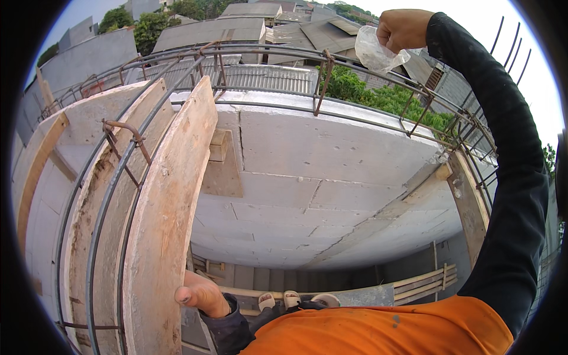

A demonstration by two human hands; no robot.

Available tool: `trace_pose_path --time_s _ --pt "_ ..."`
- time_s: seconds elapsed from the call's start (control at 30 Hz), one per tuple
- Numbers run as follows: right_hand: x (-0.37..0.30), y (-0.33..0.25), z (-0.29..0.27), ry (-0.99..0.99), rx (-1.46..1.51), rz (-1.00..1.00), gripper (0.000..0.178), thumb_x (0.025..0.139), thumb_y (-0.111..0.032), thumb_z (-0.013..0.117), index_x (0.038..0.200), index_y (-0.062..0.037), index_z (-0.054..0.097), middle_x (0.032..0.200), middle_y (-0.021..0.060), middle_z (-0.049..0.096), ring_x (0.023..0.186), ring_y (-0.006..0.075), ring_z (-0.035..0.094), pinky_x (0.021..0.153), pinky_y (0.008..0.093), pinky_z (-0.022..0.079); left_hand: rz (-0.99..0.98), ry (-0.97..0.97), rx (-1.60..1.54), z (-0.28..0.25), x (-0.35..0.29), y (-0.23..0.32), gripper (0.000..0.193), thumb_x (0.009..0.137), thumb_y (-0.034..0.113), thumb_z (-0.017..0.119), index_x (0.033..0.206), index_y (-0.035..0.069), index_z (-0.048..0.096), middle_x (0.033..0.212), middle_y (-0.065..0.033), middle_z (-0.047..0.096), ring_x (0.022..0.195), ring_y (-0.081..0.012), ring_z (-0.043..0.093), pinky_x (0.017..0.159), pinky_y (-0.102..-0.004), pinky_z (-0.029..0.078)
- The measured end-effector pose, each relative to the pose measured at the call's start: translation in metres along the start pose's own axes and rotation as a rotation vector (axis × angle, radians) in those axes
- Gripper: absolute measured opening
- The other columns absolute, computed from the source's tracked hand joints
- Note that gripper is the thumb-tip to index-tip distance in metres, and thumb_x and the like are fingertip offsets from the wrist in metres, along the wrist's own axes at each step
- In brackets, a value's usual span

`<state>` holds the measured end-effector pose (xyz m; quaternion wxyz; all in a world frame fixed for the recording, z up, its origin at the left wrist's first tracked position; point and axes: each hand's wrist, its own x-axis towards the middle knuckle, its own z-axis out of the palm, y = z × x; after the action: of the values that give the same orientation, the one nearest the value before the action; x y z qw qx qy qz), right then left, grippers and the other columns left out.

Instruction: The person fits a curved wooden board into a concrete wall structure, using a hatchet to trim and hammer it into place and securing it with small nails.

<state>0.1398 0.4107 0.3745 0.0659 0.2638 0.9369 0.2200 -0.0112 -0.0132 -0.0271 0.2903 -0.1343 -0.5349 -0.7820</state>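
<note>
**Head view: one piece of clear plastic [378, 52] held high over one block wall [331, 142]**

Two hands show. The right hand [405, 29], raised at the end of a black sleeve [515, 136], pinches the single crumpled, see-through piece between thumb and fingers; it hangs in the air above the steel cage [323, 80] along the wall's top, with roofs [207, 35] behind. The left hand [204, 294] is low, its thumb toward the camera, at the right edge of one broad upright board [168, 207]. Its fingers are hidden, so I cannot tell whether it grips that edge.

Left of this board run at least three long steel bars [94, 266], with one bent rusty hook [121, 126] near the top. One small wood block [218, 145] sits right of the board. Four bare rods [513, 55] point skyward beyond the right arm. Below are one orange shirt [384, 331] and at least two pale sandals [267, 302].
</note>
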Motion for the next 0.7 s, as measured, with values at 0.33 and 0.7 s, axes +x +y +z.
trace_pose_path --time_s 0.33,0.7 --pt "-0.021 -0.017 -0.013 -0.134 0.081 0.062 0.028 0.082 -0.018 0.07 0.103 -0.0017 0.079 0.087 0.0163 0.076 0.083 0.0279 0.072 0.076 0.0392 0.057 0.04 0.015 0.021 0.016 0.002 0.021 0.138 0.073 0.091 0.066 0.165 0.002 0.014 0.171 -0.0219 0.012 0.158 -0.0337 0.009 0.129 -0.0558 0.007" --pt "-0.036 -0.029 -0.021 0.064 0.107 0.087 0.031 0.083 -0.022 0.072 0.104 0.0002 0.077 0.086 0.0156 0.075 0.082 0.0249 0.07 0.073 0.0382 0.056 0.086 0.025 0.0 0.016 0.007 0.016 0.136 0.076 0.09 0.066 0.165 0.003 0.012 0.171 -0.0193 0.012 0.158 -0.033 0.012 0.13 -0.0553 0.01"
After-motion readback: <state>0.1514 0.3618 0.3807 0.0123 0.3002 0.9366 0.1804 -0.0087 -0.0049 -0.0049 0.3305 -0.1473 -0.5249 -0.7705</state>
